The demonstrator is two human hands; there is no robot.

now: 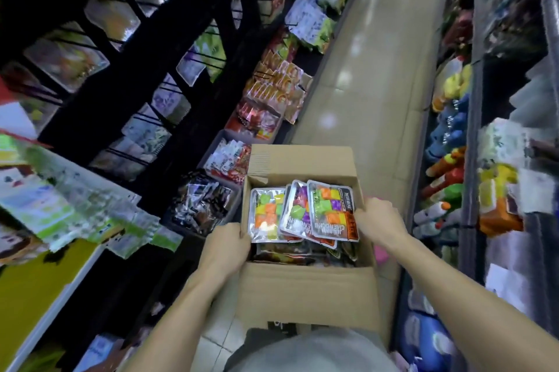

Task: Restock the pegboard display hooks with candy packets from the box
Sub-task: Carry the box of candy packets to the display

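An open cardboard box (305, 293) stands in the aisle below me, its flaps spread. Inside lie three silver candy packets (302, 214) with green, orange and purple sweets, fanned over darker packets beneath. My left hand (230, 246) grips the box's left wall, fingers curled over the rim beside the leftmost packet. My right hand (379, 222) grips the right rim, fingertips at the edge of the rightmost packet (331, 213). The black pegboard display (157, 48) with hooks rises at the left, carrying clear and coloured packets.
Low bins of snack packets (230, 160) line the foot of the display beside the box. A tiled aisle floor (378, 69) runs ahead. Shelves of coloured bottles (447, 166) stand on the right. A yellow sign panel (39, 290) sits at lower left.
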